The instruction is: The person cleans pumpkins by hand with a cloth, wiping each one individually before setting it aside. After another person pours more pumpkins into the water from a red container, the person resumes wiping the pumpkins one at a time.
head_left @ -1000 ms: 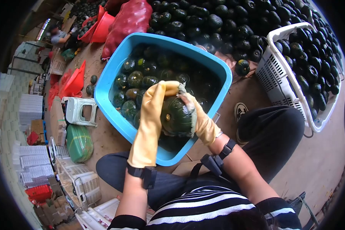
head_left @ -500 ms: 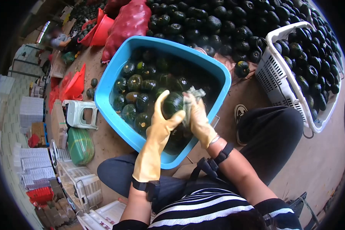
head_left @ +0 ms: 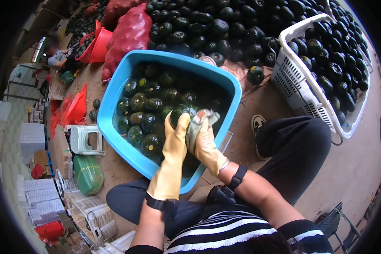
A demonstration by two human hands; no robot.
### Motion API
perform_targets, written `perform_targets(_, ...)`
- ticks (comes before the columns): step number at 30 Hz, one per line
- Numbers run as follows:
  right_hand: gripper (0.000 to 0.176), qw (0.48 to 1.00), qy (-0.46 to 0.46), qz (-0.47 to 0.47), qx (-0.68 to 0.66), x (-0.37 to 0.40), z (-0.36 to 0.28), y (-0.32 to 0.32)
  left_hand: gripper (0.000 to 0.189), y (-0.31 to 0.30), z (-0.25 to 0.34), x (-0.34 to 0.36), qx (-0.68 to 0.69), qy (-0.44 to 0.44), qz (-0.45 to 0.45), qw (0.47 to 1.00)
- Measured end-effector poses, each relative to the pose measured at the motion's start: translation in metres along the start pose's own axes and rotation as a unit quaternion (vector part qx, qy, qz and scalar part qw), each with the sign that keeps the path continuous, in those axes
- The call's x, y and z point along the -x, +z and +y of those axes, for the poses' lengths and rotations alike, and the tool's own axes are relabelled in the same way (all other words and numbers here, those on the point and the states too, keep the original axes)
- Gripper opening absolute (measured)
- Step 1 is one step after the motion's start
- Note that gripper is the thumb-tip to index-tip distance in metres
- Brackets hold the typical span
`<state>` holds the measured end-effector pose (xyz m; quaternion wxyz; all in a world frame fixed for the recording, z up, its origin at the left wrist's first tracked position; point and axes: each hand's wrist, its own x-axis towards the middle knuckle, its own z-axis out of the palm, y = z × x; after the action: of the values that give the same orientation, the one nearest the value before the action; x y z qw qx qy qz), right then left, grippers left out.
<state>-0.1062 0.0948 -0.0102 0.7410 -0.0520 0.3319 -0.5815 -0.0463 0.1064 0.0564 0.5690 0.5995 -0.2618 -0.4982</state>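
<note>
A dark green round squash (head_left: 184,111) is held over the blue tub (head_left: 110,95). My left hand (head_left: 176,134), in a yellow rubber glove, grips it from the left with the thumb across its near side. My right hand (head_left: 206,146), gloved alike, presses a wet greyish cloth (head_left: 195,129) to the squash's right side. Part of the squash is hidden behind the fingers and cloth. Below them, several more squashes (head_left: 138,102) sit in the tub's dark water.
A white plastic basket (head_left: 294,72) full of squashes stands at the right. Behind the tub lie a big squash heap (head_left: 220,27) and a red mesh sack (head_left: 129,38). A white stool (head_left: 84,139) and red basins (head_left: 99,44) are at the left. Another person (head_left: 57,57) sits at far left.
The squash has turned in my left hand, whose fingers now sit differently on it. The cloth has shifted round its right side. The whole view has swung slightly.
</note>
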Motion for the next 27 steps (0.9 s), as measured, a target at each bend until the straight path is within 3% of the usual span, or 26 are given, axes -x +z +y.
perform_targets(1,0.040,0.997,0.069,0.006,-0.025,0.008,-0.012,0.007,0.076,-0.005,0.001,-0.017,0.002,-0.037,-0.034,0.999)
perform_targets(3,0.038,0.999,0.035,0.007,-0.012,0.006,-0.007,0.007,0.061,0.003,0.017,-0.079,0.216,-0.146,-0.085,0.962)
perform_targets(4,0.037,0.996,0.074,0.001,-0.040,0.007,-0.013,0.006,0.061,0.003,0.041,-0.102,0.263,-0.136,-0.097,0.950)
perform_targets(7,0.034,0.983,0.154,0.031,-0.093,-0.004,-0.019,0.001,0.062,0.031,0.145,-0.163,0.257,0.046,-0.130,0.956)
perform_targets(9,0.035,0.982,0.157,0.046,-0.098,-0.010,-0.020,0.000,0.046,0.051,0.170,-0.170,0.096,0.127,-0.117,0.980)
perform_targets(10,0.037,0.980,0.158,0.060,-0.104,-0.013,-0.022,0.000,0.027,0.053,0.160,-0.177,-0.056,0.152,-0.091,0.983)
perform_targets(11,0.037,0.981,0.156,0.054,-0.105,-0.017,-0.025,0.003,0.024,0.038,0.137,-0.182,-0.179,0.153,-0.153,0.960)
perform_targets(12,0.038,0.979,0.148,0.068,-0.124,-0.019,-0.030,0.007,0.022,0.018,0.109,-0.192,-0.436,0.206,-0.161,0.861)
perform_targets(13,0.039,0.976,0.141,0.085,-0.145,-0.020,-0.032,0.010,0.019,0.011,0.065,-0.194,-0.542,0.177,-0.139,0.810)
perform_targets(14,0.036,0.979,0.128,0.081,-0.136,-0.020,-0.035,0.010,0.038,0.017,0.042,-0.166,-0.631,0.202,-0.148,0.734)
perform_targets(15,0.036,0.980,0.125,0.079,-0.135,-0.019,-0.036,0.012,0.057,0.021,0.015,-0.156,-0.709,0.158,-0.182,0.662)
perform_targets(17,0.036,0.993,0.023,0.087,-0.071,-0.015,-0.037,0.013,0.065,0.028,-0.027,-0.148,-0.711,0.115,-0.080,0.689)
perform_targets(19,0.036,0.994,0.007,0.083,-0.066,-0.021,-0.036,0.012,0.066,0.036,-0.033,-0.161,-0.716,-0.045,-0.115,0.687)
perform_targets(20,0.037,0.994,-0.004,0.086,-0.067,-0.023,-0.037,0.010,0.056,0.033,-0.035,-0.165,-0.730,-0.084,-0.097,0.671)
perform_targets(21,0.038,0.994,-0.017,0.088,-0.067,-0.026,-0.039,0.008,0.053,0.018,-0.049,-0.182,-0.733,-0.066,-0.112,0.668)
perform_targets(23,0.038,0.997,-0.031,0.072,-0.016,-0.023,-0.056,0.016,0.052,0.001,-0.036,-0.166,-0.517,0.028,0.012,0.855)
perform_targets(24,0.038,0.999,-0.047,0.023,-0.011,-0.022,-0.058,0.016,0.053,-0.010,-0.033,-0.177,-0.310,-0.058,0.060,0.947)
perform_targets(25,0.038,0.998,-0.060,-0.022,-0.011,-0.020,-0.056,0.016,0.061,-0.032,-0.035,-0.171,-0.254,-0.121,0.017,0.959)
perform_targets(27,0.035,0.999,-0.018,-0.009,0.047,-0.015,-0.062,0.018,0.070,-0.031,-0.019,-0.140,-0.424,-0.014,0.008,0.906)
